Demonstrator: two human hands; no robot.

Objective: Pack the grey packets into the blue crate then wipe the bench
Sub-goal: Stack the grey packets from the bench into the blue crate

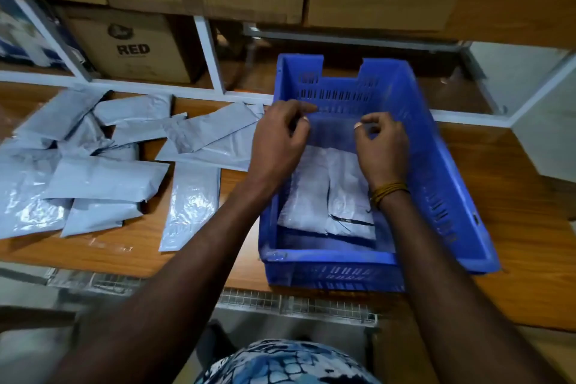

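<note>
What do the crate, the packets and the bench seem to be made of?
Crate: blue moulded plastic, probably rigid; slotted vents in its walls, slight sheen.
Packets: thin grey plastic film, it seems; they crinkle and show glossy highlights. Contents cannot be seen.
Bench: wood or a wood-look laminate; brown grain, smooth and faintly glossy. Which one is not clear.

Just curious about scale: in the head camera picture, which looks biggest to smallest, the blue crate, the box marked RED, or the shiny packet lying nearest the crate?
1. blue crate
2. box marked RED, though it sits farther back
3. shiny packet
</note>
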